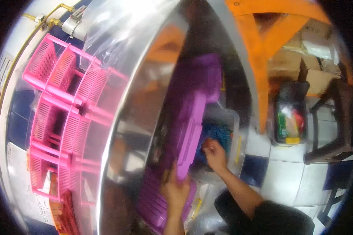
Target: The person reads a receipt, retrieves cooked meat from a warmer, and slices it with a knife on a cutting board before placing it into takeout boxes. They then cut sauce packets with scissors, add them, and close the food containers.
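My hands at a clear bin under a purple lid's edge.
My left hand closes its fingers on the near end of the purple lid, which stands tilted alongside the bin's opening. My right hand is over the bin, at its blue contents; its fingers are curled narrow, and I cannot tell whether they grip anything. A ribbed purple panel lies beside my left wrist, partly hidden and blurred. To the left of the lid, a shiny metal table carries a pink rack. To the right, beyond an orange frame, a dark tray with bright packets rests on the tiled floor, near a dark stool.
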### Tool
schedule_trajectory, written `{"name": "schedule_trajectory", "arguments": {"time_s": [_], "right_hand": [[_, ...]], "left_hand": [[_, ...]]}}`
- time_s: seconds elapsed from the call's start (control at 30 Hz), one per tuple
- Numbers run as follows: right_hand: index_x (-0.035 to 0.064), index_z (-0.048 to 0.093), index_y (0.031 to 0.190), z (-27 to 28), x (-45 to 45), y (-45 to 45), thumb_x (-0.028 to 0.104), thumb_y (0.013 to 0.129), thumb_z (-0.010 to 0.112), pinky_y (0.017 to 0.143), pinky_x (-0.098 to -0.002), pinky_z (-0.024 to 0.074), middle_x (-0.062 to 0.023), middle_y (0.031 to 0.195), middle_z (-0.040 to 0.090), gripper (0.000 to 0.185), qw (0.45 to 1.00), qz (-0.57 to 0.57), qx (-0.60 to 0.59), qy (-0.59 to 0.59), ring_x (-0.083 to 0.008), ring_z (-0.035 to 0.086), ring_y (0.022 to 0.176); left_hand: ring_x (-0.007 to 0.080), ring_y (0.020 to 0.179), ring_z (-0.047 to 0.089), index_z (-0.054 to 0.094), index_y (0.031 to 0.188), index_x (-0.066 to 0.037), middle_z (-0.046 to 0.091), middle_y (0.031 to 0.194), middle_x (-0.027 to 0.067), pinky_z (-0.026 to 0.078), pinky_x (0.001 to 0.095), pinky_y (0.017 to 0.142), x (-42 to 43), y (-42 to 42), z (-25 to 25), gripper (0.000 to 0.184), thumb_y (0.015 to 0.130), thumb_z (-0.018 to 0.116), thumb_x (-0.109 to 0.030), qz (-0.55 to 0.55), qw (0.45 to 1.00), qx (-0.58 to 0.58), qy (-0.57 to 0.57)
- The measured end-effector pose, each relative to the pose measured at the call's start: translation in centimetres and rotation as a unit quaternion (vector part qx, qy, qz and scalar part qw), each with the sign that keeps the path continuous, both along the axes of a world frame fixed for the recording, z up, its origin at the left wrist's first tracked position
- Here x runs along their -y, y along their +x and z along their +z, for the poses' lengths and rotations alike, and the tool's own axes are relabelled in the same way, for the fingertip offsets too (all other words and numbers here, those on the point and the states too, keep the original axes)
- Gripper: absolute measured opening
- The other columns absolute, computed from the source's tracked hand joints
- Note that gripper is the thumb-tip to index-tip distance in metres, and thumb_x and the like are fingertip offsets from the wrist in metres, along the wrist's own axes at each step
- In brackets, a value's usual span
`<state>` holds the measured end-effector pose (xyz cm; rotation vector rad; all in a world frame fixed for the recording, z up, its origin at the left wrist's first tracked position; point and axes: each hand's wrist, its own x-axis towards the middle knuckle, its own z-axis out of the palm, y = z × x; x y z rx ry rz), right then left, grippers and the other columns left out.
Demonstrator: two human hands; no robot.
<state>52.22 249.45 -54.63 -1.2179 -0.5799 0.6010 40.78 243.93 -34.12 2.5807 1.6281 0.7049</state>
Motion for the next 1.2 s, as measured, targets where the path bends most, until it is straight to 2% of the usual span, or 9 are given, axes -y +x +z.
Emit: {"name": "schedule_trajectory", "arguments": {"time_s": [0.13,0.33,0.4,0.63,0.7,0.8,1.03,1.17,1.2], "right_hand": [[0.0,0.057,0.122,9.7,13.9,6.1,0.008,0.094,0.063,0.057,-0.0295,0.0559,-0.0118,0.092,0.067,0.03,0.965,-0.027,-0.242,0.095,-0.018,0.067,0.067],[0.0036,0.037,0.124,15.5,27.8,16.6,0.029,0.091,0.066,0.094,-0.0417,0.0517,-0.0143,0.111,0.057,0.051,0.956,-0.166,-0.062,0.235,-0.0277,0.06,0.11],[0.004,0.036,0.123,17.5,28.9,18.3,0.029,0.09,0.066,0.089,-0.0386,0.0527,-0.0132,0.108,0.056,0.051,0.947,-0.215,-0.031,0.237,-0.0258,0.06,0.106],[0.0026,0.048,0.113,19.7,30.7,18.2,0.015,0.094,0.062,0.039,-0.0234,0.0393,-0.0022,0.08,0.058,0.027,0.995,0.096,0.03,0.007,-0.0076,0.049,0.045],[0.0006,0.048,0.123,14.7,30.9,18.3,0.017,0.095,0.064,0.053,-0.0259,0.0514,-0.0072,0.09,0.063,0.035,0.954,0.283,0.056,-0.078,-0.0126,0.062,0.062],[0.0038,0.063,0.111,14.7,29.1,14.8,0.017,0.1,0.06,0.065,-0.0306,0.0528,-0.0072,0.091,0.07,0.017,0.879,0.431,0.199,0.031,-0.0159,0.065,0.076],[0.0057,0.061,0.109,16.7,31.8,5.2,0.012,0.095,0.066,0.068,-0.0389,0.0597,-0.0076,0.086,0.068,0.016,0.819,0.573,-0.016,-0.012,-0.021,0.068,0.077],[0.0074,0.059,0.113,25.6,32.4,2.4,0.009,0.091,0.069,0.066,-0.0384,0.0598,-0.0076,0.089,0.067,0.024,0.816,0.542,-0.196,-0.047,-0.022,0.068,0.08],[0.008,0.059,0.115,24.2,31.5,2.2,0.01,0.092,0.069,0.068,-0.0371,0.0591,-0.007,0.091,0.067,0.025,0.761,0.616,-0.199,-0.036,-0.0207,0.067,0.081]], "left_hand": [[0.0398,0.094,0.066,0.062,0.132,-0.007,0.066,0.104,0.0204,0.053,0.0463,0.083,0.4,0.0,-0.1,0.062,0.072,0.077,-0.012,-0.003,1.0,0.016,-0.008],[0.0397,0.096,0.065,0.055,0.138,-0.01,0.065,0.11,0.0199,0.053,0.0475,0.083,3.1,3.7,-5.8,0.067,0.076,0.077,-0.023,-0.038,0.995,-0.095,0.009],[0.0408,0.101,0.063,0.054,0.138,-0.009,0.064,0.111,0.0199,0.053,0.0482,0.085,4.3,6.3,-9.0,0.063,0.082,0.072,-0.032,-0.041,0.991,-0.124,-0.029],[0.0414,0.109,0.061,0.055,0.136,-0.007,0.063,0.119,0.0215,0.048,0.0509,0.094,6.4,7.2,-16.5,0.056,0.093,0.061,-0.042,-0.037,0.996,-0.064,-0.045],[0.043,0.117,0.058,0.055,0.135,-0.004,0.06,0.128,0.0242,0.046,0.0503,0.1,10.6,6.9,-10.2,0.058,0.098,0.056,-0.048,0.0,0.985,0.119,-0.128],[0.0257,0.137,0.044,0.046,0.145,-0.005,0.051,0.145,0.015,0.034,0.0382,0.113,17.7,3.0,-4.4,0.06,0.105,0.045,-0.049,-0.096,0.808,0.464,-0.351],[0.0152,0.118,0.055,0.061,0.12,-0.002,0.061,0.127,0.0055,0.044,0.0367,0.097,29.1,-11.7,-5.8,0.037,0.103,0.056,-0.034,-0.116,0.814,0.362,-0.44],[0.0197,0.098,0.066,0.061,0.104,-0.004,0.069,0.109,0.0084,0.049,0.0388,0.083,37.4,-13.0,-2.4,0.032,0.101,0.059,-0.035,-0.183,0.758,0.478,-0.404],[0.0193,0.089,0.067,0.062,0.105,-0.006,0.068,0.096,0.0085,0.05,0.0343,0.074,39.5,-14.1,-0.8,0.027,0.1,0.059,-0.033,-0.077,0.746,0.53,-0.395]]}}
